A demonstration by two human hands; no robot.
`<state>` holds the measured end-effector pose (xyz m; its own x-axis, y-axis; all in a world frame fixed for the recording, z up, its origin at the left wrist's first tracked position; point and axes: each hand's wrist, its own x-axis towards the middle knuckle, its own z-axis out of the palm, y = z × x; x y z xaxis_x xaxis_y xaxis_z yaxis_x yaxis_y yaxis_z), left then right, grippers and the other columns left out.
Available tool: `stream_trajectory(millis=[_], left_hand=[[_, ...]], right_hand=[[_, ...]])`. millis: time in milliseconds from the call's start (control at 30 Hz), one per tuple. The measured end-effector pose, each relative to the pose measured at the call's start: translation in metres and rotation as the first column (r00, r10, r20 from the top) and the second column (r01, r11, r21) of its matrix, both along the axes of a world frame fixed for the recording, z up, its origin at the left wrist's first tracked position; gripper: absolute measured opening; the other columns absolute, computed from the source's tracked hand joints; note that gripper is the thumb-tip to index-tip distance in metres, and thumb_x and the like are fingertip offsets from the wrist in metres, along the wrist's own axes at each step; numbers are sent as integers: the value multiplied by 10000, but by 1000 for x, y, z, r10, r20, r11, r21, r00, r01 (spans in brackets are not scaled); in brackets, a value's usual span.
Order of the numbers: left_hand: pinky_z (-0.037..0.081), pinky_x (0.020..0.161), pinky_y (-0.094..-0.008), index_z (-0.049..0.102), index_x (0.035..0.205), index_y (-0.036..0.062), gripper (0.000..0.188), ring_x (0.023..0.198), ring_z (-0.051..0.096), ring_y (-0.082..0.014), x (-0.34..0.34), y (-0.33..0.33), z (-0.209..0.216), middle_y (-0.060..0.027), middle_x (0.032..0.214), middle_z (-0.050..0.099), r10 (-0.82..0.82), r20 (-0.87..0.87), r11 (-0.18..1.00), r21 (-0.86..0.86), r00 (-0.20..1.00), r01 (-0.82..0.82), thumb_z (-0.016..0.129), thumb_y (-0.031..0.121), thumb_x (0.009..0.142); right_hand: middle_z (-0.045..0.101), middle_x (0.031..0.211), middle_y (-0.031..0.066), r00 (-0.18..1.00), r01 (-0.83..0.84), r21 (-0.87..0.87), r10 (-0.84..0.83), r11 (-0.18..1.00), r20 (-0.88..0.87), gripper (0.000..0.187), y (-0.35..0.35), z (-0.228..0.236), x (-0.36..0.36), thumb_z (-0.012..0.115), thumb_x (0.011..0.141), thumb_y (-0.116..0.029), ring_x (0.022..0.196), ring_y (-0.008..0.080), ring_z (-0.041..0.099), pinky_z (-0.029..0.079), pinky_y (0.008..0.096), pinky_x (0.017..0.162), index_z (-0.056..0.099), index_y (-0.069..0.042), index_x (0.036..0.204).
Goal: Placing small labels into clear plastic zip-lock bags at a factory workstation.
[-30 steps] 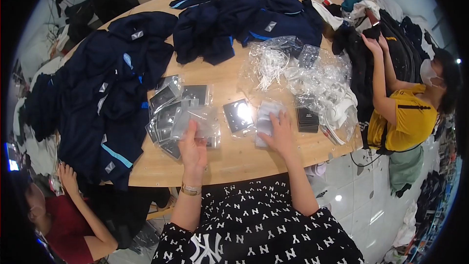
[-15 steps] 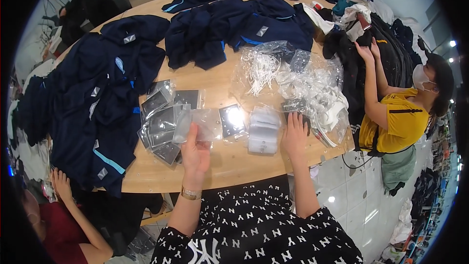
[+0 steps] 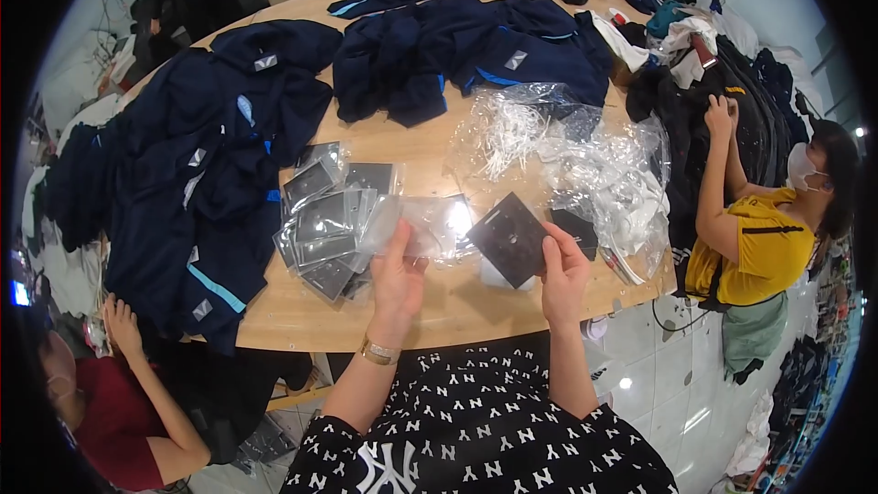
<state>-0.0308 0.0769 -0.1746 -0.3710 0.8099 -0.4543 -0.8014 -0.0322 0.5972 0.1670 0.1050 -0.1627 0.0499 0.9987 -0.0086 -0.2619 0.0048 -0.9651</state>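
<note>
My left hand (image 3: 399, 284) grips a small clear plastic bag (image 3: 416, 236) between thumb and fingers, its free end pointing right. In my right hand (image 3: 565, 274) a square black card (image 3: 508, 240) is pinched at its right edge, raised and tilted over the table, apart from the bag. The card mostly covers the stack of clear bags (image 3: 494, 278) beneath it. Behind my right hand lie more black cards (image 3: 576, 230). To the left of my left hand, several black cards in clear bags (image 3: 325, 220) form an overlapping pile.
Navy garments (image 3: 174, 165) cover the table's left side, with more navy garments (image 3: 476, 46) at the back. Beyond my right hand sit a plastic bag of white strings (image 3: 498, 133) and crumpled clear plastic (image 3: 604, 174). Co-workers sit at right (image 3: 768, 247) and lower left (image 3: 119, 402).
My right hand has lifted a black card from the right and brought it leftward, over the bag stack. My left hand still holds the clear bag. The whole view has shifted slightly.
</note>
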Motion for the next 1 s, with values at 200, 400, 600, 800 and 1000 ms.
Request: stream_trajectory(millis=[200, 400, 600, 800, 1000], left_hand=[[440, 536, -186, 602, 904, 128, 115, 701, 567, -58, -1, -5, -3, 39, 829, 615, -106, -49, 993, 37, 993, 108, 624, 207, 823], [482, 630, -221, 594, 951, 80, 148, 749, 583, -89, 2, -2, -3, -5, 869, 618, -99, -148, 990, 81, 984, 112, 611, 164, 831], [468, 661, -240, 596, 980, 22, 211, 787, 591, -121, 9, 1, 17, -41, 895, 625, -154, -224, 982, 72, 962, 174, 629, 149, 814], [488, 737, -270, 580, 1013, -6, 234, 837, 603, -163, 12, 3, 33, -87, 927, 625, -259, -177, 952, 121, 949, 283, 620, 108, 812], [492, 749, -278, 574, 1009, -11, 217, 853, 601, -167, 6, 10, 35, -90, 931, 622, -328, 1, 933, 156, 945, 324, 606, 88, 819]], right_hand=[[587, 932, 18, 991, -37, 133, 19, 990, 135, 222, -8, 10, -6, 472, 896, -66, 742, 38, 529, 422, 159, 620, 552, 18, 1086], [595, 887, 5, 942, -168, 155, 112, 974, 316, 273, -20, 26, -15, 528, 846, -14, 676, 24, 473, 387, 170, 580, 562, -3, 1117], [608, 1015, 78, 899, -241, 200, 140, 950, 415, 350, -19, 30, -20, 573, 819, -23, 856, 86, 549, 445, 213, 748, 528, 4, 1165], [606, 992, 76, 942, -236, 109, 200, 965, 269, 342, -24, 29, -27, 572, 828, -30, 852, 82, 545, 445, 203, 749, 523, 22, 1162], [609, 963, 71, 952, -284, 53, 275, 957, 137, 347, -29, 20, -33, 555, 841, -27, 833, 72, 547, 447, 195, 728, 498, 31, 1178]])
